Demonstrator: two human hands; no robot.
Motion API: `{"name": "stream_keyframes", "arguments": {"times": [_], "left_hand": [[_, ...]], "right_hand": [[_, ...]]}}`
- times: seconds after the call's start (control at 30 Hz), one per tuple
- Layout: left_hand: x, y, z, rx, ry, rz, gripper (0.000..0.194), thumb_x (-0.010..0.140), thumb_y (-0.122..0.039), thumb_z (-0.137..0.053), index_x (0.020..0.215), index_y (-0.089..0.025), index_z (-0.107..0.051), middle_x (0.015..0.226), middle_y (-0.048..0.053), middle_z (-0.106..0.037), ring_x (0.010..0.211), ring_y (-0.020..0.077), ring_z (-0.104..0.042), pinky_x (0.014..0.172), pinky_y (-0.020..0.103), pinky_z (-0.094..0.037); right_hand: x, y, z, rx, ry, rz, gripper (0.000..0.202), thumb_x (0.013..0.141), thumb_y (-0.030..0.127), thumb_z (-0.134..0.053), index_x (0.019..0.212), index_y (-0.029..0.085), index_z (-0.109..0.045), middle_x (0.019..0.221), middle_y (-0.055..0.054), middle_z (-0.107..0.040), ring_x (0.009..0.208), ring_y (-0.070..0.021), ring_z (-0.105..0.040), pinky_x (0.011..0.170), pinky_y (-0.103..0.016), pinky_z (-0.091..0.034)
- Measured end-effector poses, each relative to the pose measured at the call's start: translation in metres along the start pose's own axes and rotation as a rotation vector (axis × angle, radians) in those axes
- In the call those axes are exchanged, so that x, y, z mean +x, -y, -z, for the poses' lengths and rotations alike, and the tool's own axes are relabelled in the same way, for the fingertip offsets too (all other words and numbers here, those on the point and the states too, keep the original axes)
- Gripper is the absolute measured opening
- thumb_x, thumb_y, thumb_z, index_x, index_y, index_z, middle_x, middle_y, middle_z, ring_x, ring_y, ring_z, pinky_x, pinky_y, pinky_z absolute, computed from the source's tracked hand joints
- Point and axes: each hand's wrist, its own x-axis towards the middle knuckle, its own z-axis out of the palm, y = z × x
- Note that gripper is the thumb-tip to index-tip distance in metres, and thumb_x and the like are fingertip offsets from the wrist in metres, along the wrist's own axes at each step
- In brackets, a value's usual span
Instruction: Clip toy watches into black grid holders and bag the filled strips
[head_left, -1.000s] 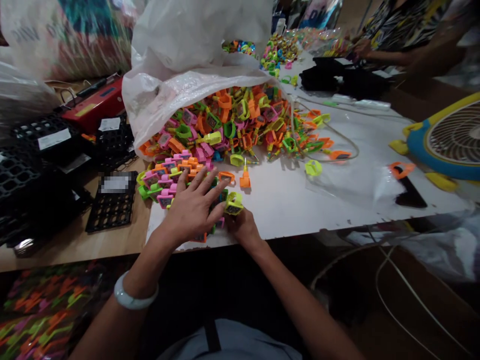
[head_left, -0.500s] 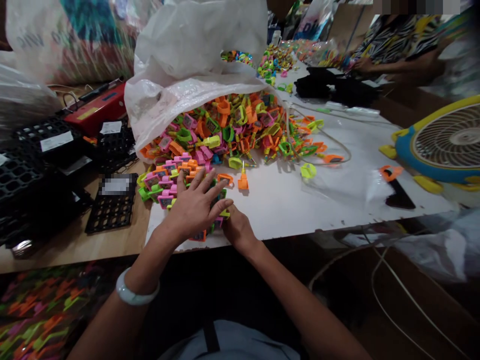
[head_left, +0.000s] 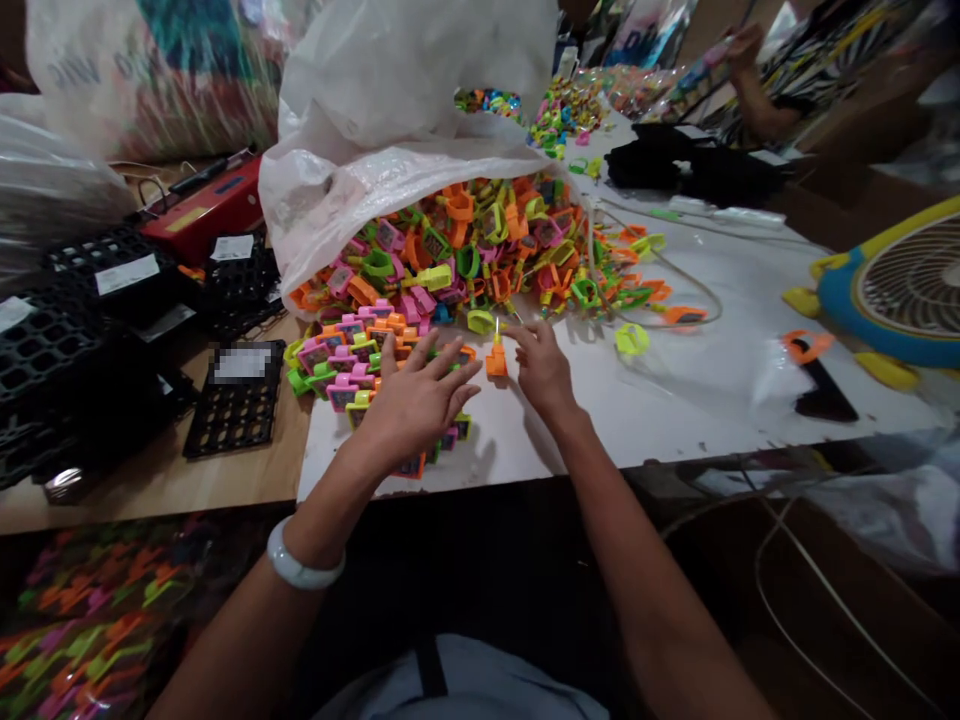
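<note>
1. White tabletop (head_left: 600, 400), reaching from the middle of the view toward three o'clock.
2. White plastic bag (head_left: 420, 60), at eleven to twelve o'clock, its mouth facing the person.
3. Heap of small toys (head_left: 517, 225), orange, green, pink and yellow, at twelve o'clock, spilling from that mouth.
4. Blue-and-yellow fan (head_left: 911, 270), near three o'clock, cut by the picture's edge.
5. Packed rows of toys (head_left: 341, 378), at nine o'clock, partly under the left hand.
6. Black tray (head_left: 236, 410), flat on the wood at nine o'clock, farther out.
7. Left hand (head_left: 412, 405), at eight o'clock, palm down on the rows, fingers spread, gripping nothing.
8. Right hand (head_left: 546, 375), at three o'clock, fingers partly curled; whether they pinch anything, I cannot tell.
9. Pale bangle (head_left: 304, 562), on the left wrist, at seven o'clock.
10. Orange toy (head_left: 496, 362), at the dial's centre, yellow stem up, just beside the right fingertips; contact is unclear.
</note>
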Motion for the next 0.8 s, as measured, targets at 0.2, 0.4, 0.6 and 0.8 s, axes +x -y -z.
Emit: {"name": "stream_keyframes", "arguments": {"times": [0.2,0.4,0.6,0.8], "left_hand": [[-0.002,0.002,-0.004,0.016,-0.009,0.007,0.041,0.105,-0.046,-0.035,0.141,-0.039,-0.053,0.153,0.0,-0.049,0.149,0.0322,-0.033,0.119,0.072,-0.014],[-0.002,0.002,-0.002,0.014,-0.004,0.015,0.042,0.106,-0.045,-0.032,0.141,-0.037,-0.055,0.152,-0.001,-0.05,0.15,0.0329,-0.031,0.119,0.072,-0.012],[-0.002,0.006,-0.001,0.01,-0.009,-0.024,0.045,0.105,-0.048,-0.029,0.141,-0.037,-0.054,0.151,0.001,-0.051,0.148,0.0346,-0.034,0.116,0.074,-0.016],[-0.001,0.011,-0.004,0.025,-0.012,-0.052,0.048,0.105,-0.05,-0.025,0.142,-0.038,-0.053,0.152,0.0,-0.05,0.149,0.0337,-0.032,0.117,0.072,-0.016]], "right_hand": [[0.014,-0.017,-0.012,-0.22,0.153,0.117,0.018,0.085,0.02,-0.057,0.099,0.024,-0.069,0.109,-0.007,-0.059,0.089,-0.0202,-0.055,0.068,-0.027,-0.046],[-0.013,-0.018,-0.008,-0.224,0.176,0.081,0.01,0.091,0.018,-0.052,0.094,0.02,-0.061,0.102,-0.008,-0.059,0.078,-0.017,-0.052,0.063,-0.026,-0.041],[-0.025,0.003,-0.001,0.193,0.124,-0.25,0.011,0.094,0.03,-0.051,0.089,0.021,-0.052,0.091,-0.005,-0.062,0.064,-0.0145,-0.058,0.056,-0.027,-0.045],[-0.057,0.034,-0.033,1.004,0.3,-0.388,0.031,0.08,0.04,-0.071,0.094,0.023,-0.05,0.074,0.006,-0.058,0.048,-0.0098,-0.056,0.048,-0.024,-0.048]]}}
